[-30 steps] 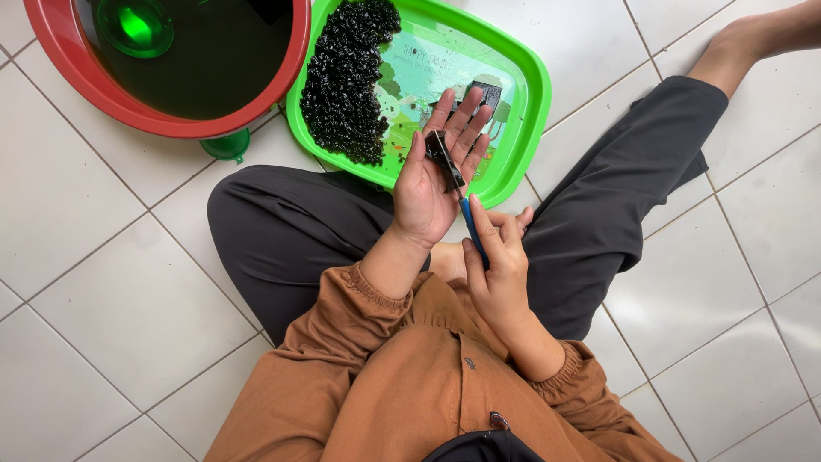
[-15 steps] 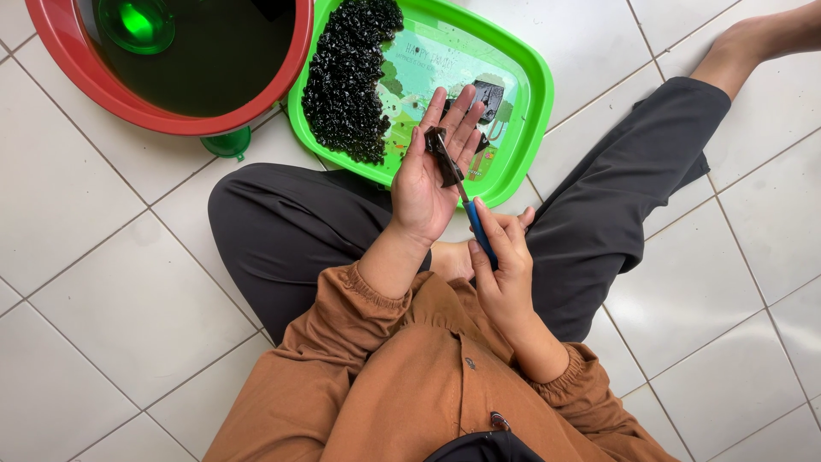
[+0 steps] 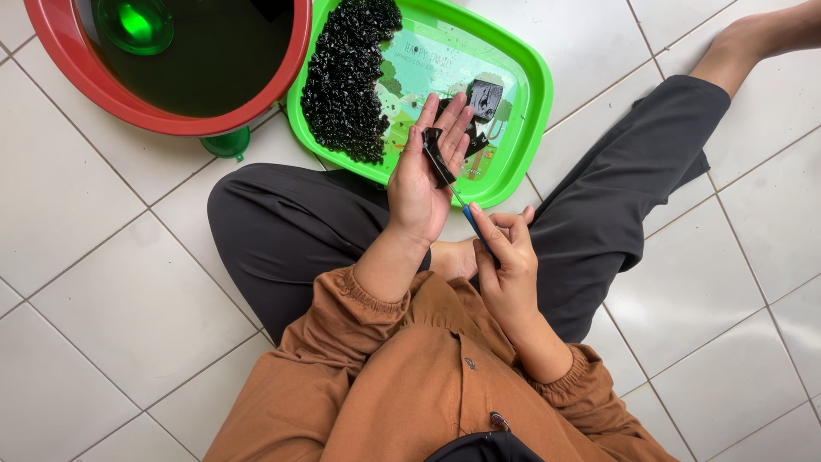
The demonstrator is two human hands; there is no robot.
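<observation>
1. White tiled floor (image 3: pixel 111 334) all round; person sits cross-legged on it in dark trousers & a brown top, seen from above.
2. Left hand (image 3: pixel 423 175) lies palm up over the near rim of a green tray (image 3: pixel 534 94), fingers spread flat, not curled. A black jelly slab (image 3: pixel 438 156) rests on palm & finger bases; supported, not pinched.
3. Right hand (image 3: pixel 505 257) sits just below, fingers closed round the blue handle of a small knife (image 3: pixel 466 210), forefinger laid along the top. Blade tip meets the slab's near end.
4. Step in hand, as I read it: slicing the slab on the open palm, pieces dropping into the tray.
5. Next move calls for short, shallow strokes w/ light pressure, since blade works right against skin; palm should stay level so the slippery piece doesn't slide off.
6. Slab looks glossy, wet, dark, roughly rectangular, soft-edged. Prob wobbly & easy to tear.
7. Tray holds a heap of small black cubes (image 3: pixel 346 77) on its left side; a few bigger dark chunks (image 3: pixel 485 98) lie near the fingertips.
8. Red basin (image 3: pixel 60 51) of dark liquid sits just beside the tray, w/ a green scoop (image 3: pixel 132 21) in it.
</observation>
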